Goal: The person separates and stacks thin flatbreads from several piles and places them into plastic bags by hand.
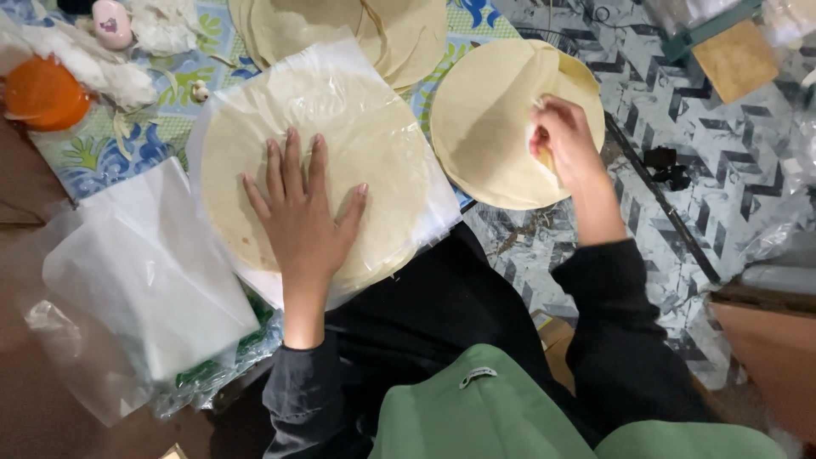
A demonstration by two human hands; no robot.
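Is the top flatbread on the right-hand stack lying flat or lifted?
Lifted at one edge. The right hand pinches the top flatbread and peels its edge up off the right stack.

The left hand lies flat, fingers spread, on a stack of round flatbreads covered with clear plastic sheet, while the right hand pinches the lifted edge of the top flatbread on a second stack beside it.

Top flatbread stack cut off by frame edge; orange lid partly cropped at left.
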